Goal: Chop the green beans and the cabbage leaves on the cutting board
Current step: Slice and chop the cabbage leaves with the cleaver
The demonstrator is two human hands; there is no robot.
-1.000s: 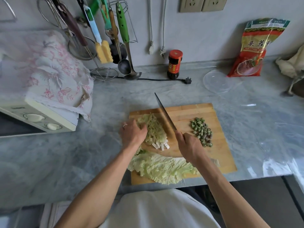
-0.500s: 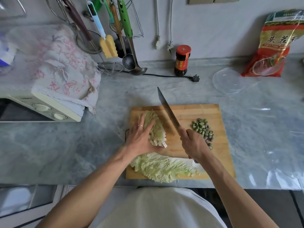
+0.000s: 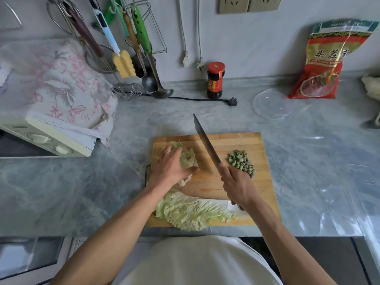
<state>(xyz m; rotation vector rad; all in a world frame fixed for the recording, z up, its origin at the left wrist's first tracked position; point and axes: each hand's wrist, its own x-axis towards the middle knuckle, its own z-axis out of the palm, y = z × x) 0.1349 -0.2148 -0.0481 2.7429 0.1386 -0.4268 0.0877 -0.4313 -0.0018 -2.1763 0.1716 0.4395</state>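
**Cabbage pile gathered aside as one whole leaf waits for the knife**

A person at a grey stone counter pauses between cuts. The left hand point(image 3: 171, 168) lies flat, fingers straight and close together, on the heap of chopped cabbage point(image 3: 188, 158) at the far left of the cutting board point(image 3: 246, 140). A second ago the same hand was curled at the pile's left edge beside the blade; it has since opened and slid over the shreds, pressing them toward the board's left side. The right hand point(image 3: 238, 187) grips the handle of the knife point(image 3: 206, 144), whose blade has lifted off the cabbage and points to the far side, raised over the bare middle of the board. The chopped green beans point(image 3: 240, 161) sit in a small mound at the right, just beyond the right hand. An uncut cabbage leaf point(image 3: 191, 212) lies across the near edge, its ruffled end hanging over the left near corner. The beans look finished and one leaf is cut; the clearing of space suggests the whole leaf comes next. A dark sauce jar point(image 3: 215, 80) stands by the far wall.
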